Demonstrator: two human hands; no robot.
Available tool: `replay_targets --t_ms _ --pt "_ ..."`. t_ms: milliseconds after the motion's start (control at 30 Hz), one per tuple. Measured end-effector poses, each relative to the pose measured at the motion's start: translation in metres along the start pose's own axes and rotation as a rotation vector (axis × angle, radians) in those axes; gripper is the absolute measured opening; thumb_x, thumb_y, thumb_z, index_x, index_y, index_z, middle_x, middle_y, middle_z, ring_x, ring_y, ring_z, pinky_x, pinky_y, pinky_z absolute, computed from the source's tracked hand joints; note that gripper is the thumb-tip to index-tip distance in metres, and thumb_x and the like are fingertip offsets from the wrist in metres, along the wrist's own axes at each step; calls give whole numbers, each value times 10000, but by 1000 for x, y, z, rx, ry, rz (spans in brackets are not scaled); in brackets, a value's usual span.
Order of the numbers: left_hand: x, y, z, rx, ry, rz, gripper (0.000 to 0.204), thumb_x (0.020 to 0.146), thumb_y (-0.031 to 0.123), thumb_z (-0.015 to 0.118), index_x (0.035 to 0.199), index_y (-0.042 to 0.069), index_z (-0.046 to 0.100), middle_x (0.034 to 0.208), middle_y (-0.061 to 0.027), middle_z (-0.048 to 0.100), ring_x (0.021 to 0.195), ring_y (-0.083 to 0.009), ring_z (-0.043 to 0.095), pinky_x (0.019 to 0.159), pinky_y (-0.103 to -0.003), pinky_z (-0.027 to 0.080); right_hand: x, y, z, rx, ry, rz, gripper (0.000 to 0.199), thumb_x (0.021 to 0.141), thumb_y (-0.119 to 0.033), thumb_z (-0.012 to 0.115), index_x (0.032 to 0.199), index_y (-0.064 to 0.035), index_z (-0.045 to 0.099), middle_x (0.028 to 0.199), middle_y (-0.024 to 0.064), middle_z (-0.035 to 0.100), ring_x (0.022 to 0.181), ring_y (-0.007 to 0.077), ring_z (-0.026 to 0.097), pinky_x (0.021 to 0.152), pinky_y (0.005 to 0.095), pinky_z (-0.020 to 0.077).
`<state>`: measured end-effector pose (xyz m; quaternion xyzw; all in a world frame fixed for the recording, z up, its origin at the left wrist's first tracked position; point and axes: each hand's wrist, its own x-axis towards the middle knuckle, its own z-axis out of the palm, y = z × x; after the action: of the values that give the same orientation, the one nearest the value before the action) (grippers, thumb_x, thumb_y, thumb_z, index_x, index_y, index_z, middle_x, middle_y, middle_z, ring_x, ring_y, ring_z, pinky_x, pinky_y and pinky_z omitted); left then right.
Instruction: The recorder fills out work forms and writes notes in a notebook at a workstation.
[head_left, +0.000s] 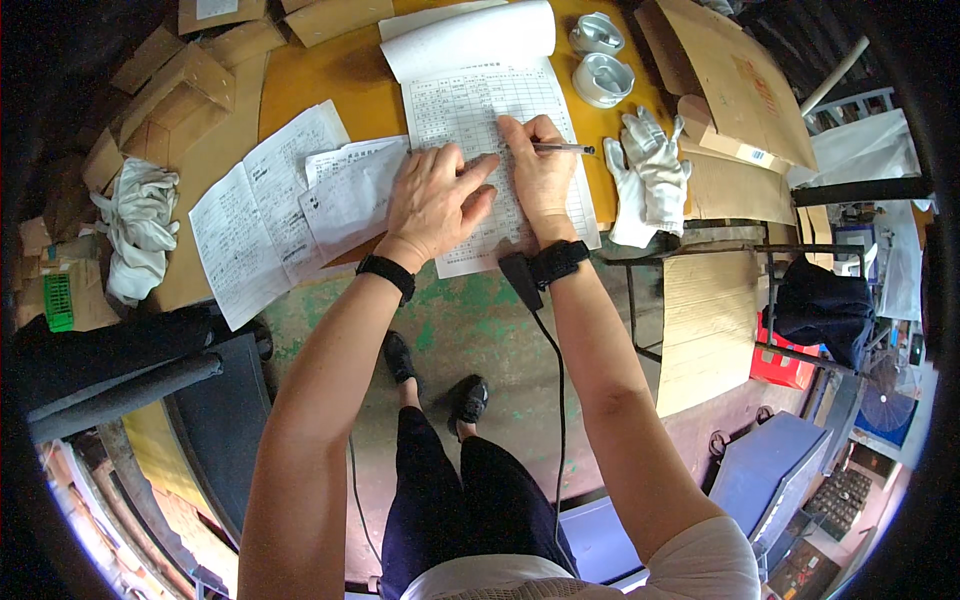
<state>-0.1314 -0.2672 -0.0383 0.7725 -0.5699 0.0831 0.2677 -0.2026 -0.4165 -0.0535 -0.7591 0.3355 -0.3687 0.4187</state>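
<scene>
My right hand [537, 170] grips a pen [565, 148] and rests on a printed form pad [470, 105] whose top sheets are rolled back. My left hand [432, 198] lies flat on the same pad beside it, fingers spread, holding the sheet down. The pad lies on a yellow table [330, 80]. Both wrists wear black bands, and a thin cable hangs from the right one.
Loose printed sheets [262, 215] lie left of the pad. White gloves [650, 170] lie to its right, two metal piston-like parts [600, 60] behind them. Cardboard pieces [725, 75] and a white rag [140, 225] ring the table. A red box [785, 365] sits on the floor.
</scene>
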Motion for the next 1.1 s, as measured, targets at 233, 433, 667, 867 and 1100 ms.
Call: replay_targets --t_ms 233,433,667,867,1100 --pt "0 -1 2 10 33 26 376 835 280 698 1200 191 671 858 -52 461 816 -241 501 769 -389 444 1 0 -3 356 81 91 314 904 -261 721 724 -42 587 643 12 558 593 86 446 547 264 400" --pt "0 -2 2 29 22 30 369 843 286 692 1202 205 675 852 -47 452 804 -239 496 764 -387 443 9 1 -25 869 63 261 285 959 -283 657 790 -95 527 646 -36 465 575 61 380 529 229 324" --pt "-1 -1 1 37 -4 21 350 862 305 673 1197 205 680 854 -47 440 810 -231 488 775 -383 439 10 -12 -79 1071 123 229 158 962 -216 654 903 -95 573 752 -43 521 623 67 440 592 228 357" --pt "0 2 0 62 -23 16 347 859 323 666 1187 212 687 861 -43 457 823 -217 503 797 -378 442 1 -10 -87 636 -44 201 161 939 -221 678 889 -74 634 723 -34 526 630 64 440 602 220 355" --pt "1 2 1 52 14 28 368 846 305 684 1201 204 685 860 -56 465 817 -241 501 773 -390 440 10 -30 -30 508 -140 227 386 957 -360 643 787 -14 652 609 -8 536 556 63 453 503 226 354"
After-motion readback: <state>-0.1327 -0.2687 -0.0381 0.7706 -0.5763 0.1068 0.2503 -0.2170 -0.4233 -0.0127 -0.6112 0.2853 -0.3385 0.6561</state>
